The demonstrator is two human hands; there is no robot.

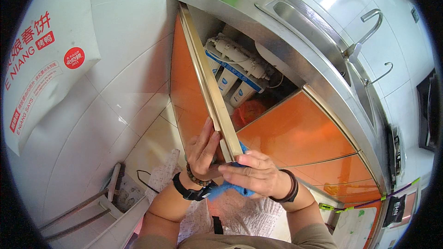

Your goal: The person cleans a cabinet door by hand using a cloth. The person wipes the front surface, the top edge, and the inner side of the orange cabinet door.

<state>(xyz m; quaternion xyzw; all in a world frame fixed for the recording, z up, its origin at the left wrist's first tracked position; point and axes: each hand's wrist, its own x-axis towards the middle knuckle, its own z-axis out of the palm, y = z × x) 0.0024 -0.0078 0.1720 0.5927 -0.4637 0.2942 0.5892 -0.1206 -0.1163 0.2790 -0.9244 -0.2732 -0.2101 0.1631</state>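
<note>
An orange cabinet door [187,83] with a gold-coloured metal edge [211,86] stands swung out from under the sink counter. My left hand [203,148] lies against the outer face of this door near its free corner, fingers spread along the edge. At the same corner, my right hand [258,173] holds a blue cloth [231,187] against the end of the metal edge. Part of the cloth is hidden behind the fingers and the door. Inside the cabinet sits a water filter unit [233,69] with white canisters, and a red plastic bag [248,112] lies below it.
A stainless steel counter [290,52] with a sink [311,24] and a tap [368,34] runs above. A shut orange door [297,131] adjoins on the right. At left hangs a printed paper bag [52,48]; a dustpan [128,193] and brush [116,180] stand below.
</note>
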